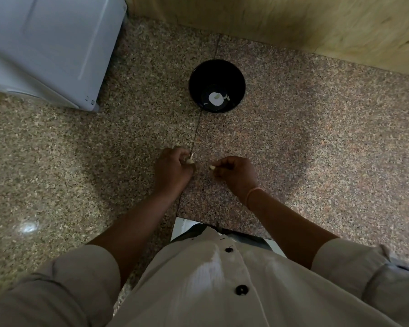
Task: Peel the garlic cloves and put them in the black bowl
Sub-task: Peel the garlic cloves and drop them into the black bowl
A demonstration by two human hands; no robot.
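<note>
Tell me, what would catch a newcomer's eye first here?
The black bowl stands out at the middle of the speckled counter, with a few pale pieces at its bottom. Nearer the person, the left hand grips a garlic, while the right hand pinches a small pale bit beside it.

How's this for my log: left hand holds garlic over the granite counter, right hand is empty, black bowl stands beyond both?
Wrong on the right hand: the head view shows it pinching a small pale garlic piece. The left hand does hold garlic, and the black bowl stands beyond both.
</note>
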